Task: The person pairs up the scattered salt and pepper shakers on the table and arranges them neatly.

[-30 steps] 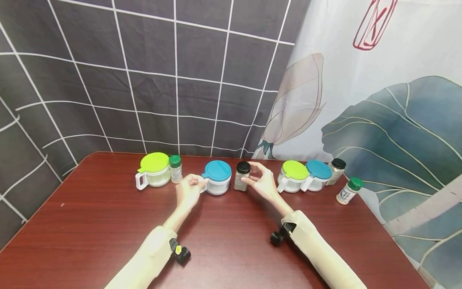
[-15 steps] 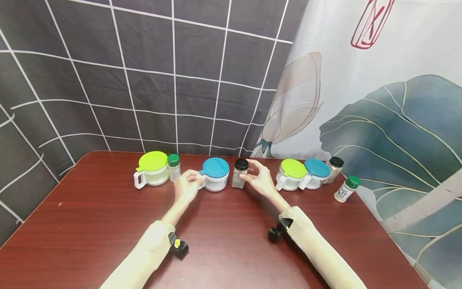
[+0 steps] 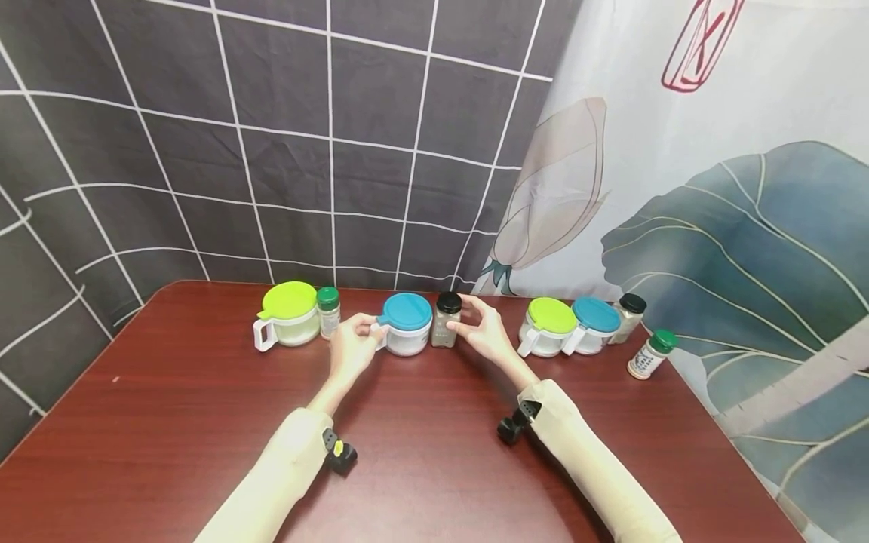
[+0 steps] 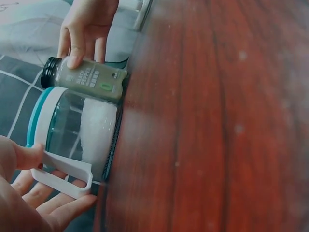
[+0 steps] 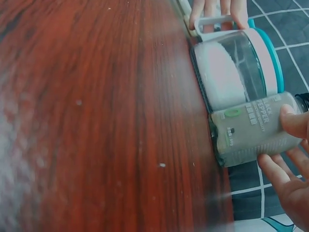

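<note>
Your right hand (image 3: 485,332) has shifted the black pepper bottle (image 3: 443,333) leftward over the last second, closing the narrow gap to the blue-lidded jar (image 3: 407,327); they now stand side by side, appearing to touch. Behind everything hangs a dark cloth with a white grid (image 3: 271,166), meeting a pale floral cloth (image 3: 679,188) on the right. Below spreads your reddish-brown surface (image 3: 421,437). Near its far edge, left of both your hands, sits a lime-lidded jar (image 3: 290,313); on the right, another lime-lidded jar (image 3: 551,326) adjoins a second blue-lidded jar (image 3: 596,326). Your right hand pinches the bottle upright between thumb and fingers, while your left hand (image 3: 351,347) pinches the near jar's white handle (image 4: 70,165). Among the smaller containers, a green-capped shaker (image 3: 329,320) stands beside the leftmost jar; a black-capped bottle (image 3: 628,320) and another green-capped shaker (image 3: 652,356) stand far right.
</note>
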`<state>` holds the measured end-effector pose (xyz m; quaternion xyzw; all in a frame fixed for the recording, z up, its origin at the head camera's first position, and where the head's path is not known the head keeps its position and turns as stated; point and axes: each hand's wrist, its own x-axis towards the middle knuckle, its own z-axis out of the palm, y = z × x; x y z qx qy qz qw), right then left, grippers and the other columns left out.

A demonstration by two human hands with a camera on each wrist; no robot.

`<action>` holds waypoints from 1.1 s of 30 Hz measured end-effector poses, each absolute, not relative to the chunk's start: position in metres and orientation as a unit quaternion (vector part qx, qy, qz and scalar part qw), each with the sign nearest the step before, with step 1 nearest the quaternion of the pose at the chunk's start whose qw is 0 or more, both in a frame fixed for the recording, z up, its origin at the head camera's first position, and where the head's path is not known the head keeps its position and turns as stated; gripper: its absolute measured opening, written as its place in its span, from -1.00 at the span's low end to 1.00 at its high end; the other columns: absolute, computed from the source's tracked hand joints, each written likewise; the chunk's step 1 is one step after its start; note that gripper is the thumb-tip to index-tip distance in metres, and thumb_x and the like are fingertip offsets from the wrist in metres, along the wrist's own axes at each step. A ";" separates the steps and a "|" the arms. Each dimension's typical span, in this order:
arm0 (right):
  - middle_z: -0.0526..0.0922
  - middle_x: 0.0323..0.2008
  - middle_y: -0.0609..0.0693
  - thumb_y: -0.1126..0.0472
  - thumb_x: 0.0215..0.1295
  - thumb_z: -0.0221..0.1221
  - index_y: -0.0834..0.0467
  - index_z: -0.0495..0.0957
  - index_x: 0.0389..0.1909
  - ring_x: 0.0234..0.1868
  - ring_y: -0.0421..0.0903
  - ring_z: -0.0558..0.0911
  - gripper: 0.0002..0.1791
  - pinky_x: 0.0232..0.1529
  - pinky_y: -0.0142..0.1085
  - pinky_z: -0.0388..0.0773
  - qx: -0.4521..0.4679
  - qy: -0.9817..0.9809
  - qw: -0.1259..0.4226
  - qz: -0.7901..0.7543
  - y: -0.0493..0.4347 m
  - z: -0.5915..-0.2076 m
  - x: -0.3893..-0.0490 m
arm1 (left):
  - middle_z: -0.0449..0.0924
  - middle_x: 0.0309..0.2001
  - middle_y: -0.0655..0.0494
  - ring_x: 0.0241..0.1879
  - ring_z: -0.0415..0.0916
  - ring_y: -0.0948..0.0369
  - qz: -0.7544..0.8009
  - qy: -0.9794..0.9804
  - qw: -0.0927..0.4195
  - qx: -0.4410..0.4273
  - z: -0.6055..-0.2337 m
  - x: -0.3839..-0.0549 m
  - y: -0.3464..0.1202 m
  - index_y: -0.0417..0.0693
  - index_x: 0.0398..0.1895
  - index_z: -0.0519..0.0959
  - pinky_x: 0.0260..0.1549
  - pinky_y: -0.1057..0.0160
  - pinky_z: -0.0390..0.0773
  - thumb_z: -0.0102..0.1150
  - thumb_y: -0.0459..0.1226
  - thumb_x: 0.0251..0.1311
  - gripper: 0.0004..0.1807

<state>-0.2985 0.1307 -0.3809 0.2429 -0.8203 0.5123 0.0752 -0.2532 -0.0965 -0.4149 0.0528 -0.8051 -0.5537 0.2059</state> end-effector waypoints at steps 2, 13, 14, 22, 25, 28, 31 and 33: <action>0.59 0.00 0.44 0.49 0.07 0.29 0.47 0.42 0.11 0.05 0.32 0.59 -0.46 0.07 0.11 0.51 0.246 -0.820 0.076 0.511 0.131 -0.381 -0.300 | 0.71 -0.31 -0.27 -0.30 0.70 -0.08 -0.553 -0.805 0.210 0.049 -0.415 -0.255 -0.096 -0.33 -0.25 0.64 -0.25 0.09 0.63 0.33 -0.35 0.05 -0.77; 0.57 0.02 0.45 0.51 0.06 0.28 0.50 0.40 0.12 0.06 0.33 0.59 -0.45 0.14 0.09 0.47 0.252 -0.814 0.065 0.519 0.132 -0.383 -0.309 | 0.70 -0.26 -0.30 -0.22 0.69 -0.10 -0.558 -0.807 0.189 0.047 -0.413 -0.268 -0.098 -0.36 -0.24 0.64 -0.18 0.05 0.64 0.35 -0.39 0.02 -0.76; 0.56 0.03 0.45 0.51 0.06 0.28 0.50 0.40 0.12 0.06 0.33 0.59 -0.45 0.14 0.09 0.47 0.252 -0.814 0.064 0.520 0.132 -0.383 -0.310 | 0.70 -0.26 -0.30 -0.21 0.68 -0.10 -0.559 -0.806 0.186 0.050 -0.413 -0.269 -0.099 -0.36 -0.24 0.64 -0.18 0.07 0.64 0.35 -0.39 0.02 -0.76; 0.55 0.04 0.46 0.50 0.07 0.28 0.50 0.39 0.14 0.07 0.34 0.57 -0.44 0.16 0.11 0.45 0.246 -0.813 0.066 0.524 0.125 -0.381 -0.310 | 0.69 -0.25 -0.31 -0.24 0.67 -0.07 -0.562 -0.807 0.172 0.056 -0.410 -0.278 -0.105 -0.37 -0.22 0.63 -0.42 0.53 0.45 0.32 -0.39 0.04 -0.76; 0.55 0.04 0.46 0.51 0.07 0.27 0.50 0.38 0.14 0.08 0.34 0.57 -0.44 0.16 0.11 0.45 0.244 -0.813 0.066 0.525 0.124 -0.380 -0.311 | 0.69 -0.23 -0.32 -0.22 0.67 -0.08 -0.567 -0.805 0.164 0.055 -0.407 -0.278 -0.105 -0.38 -0.21 0.63 -0.44 0.57 0.41 0.31 -0.39 0.05 -0.75; 0.55 0.06 0.45 0.51 0.08 0.27 0.48 0.38 0.15 0.10 0.33 0.56 -0.44 0.18 0.09 0.45 0.240 -0.814 0.059 0.526 0.124 -0.379 -0.311 | 0.68 -0.20 -0.32 -0.19 0.66 -0.10 -0.569 -0.806 0.157 0.057 -0.406 -0.277 -0.105 -0.38 -0.19 0.62 -0.42 0.57 0.40 0.30 -0.38 0.07 -0.75; 0.54 0.06 0.45 0.51 0.09 0.26 0.48 0.38 0.16 0.11 0.32 0.56 -0.43 0.19 0.08 0.44 0.232 -0.817 0.056 0.524 0.126 -0.383 -0.315 | 0.68 -0.19 -0.32 -0.17 0.66 -0.11 -0.569 -0.806 0.152 0.062 -0.405 -0.276 -0.104 -0.38 -0.18 0.62 -0.41 0.56 0.40 0.29 -0.38 0.08 -0.75; 0.54 0.07 0.44 0.49 0.10 0.27 0.46 0.38 0.18 0.12 0.31 0.56 -0.42 0.20 0.08 0.43 0.227 -0.818 0.058 0.525 0.128 -0.392 -0.321 | 0.68 -0.19 -0.32 -0.17 0.66 -0.11 -0.569 -0.806 0.152 0.066 -0.406 -0.276 -0.102 -0.38 -0.18 0.63 -0.41 0.55 0.41 0.29 -0.38 0.08 -0.75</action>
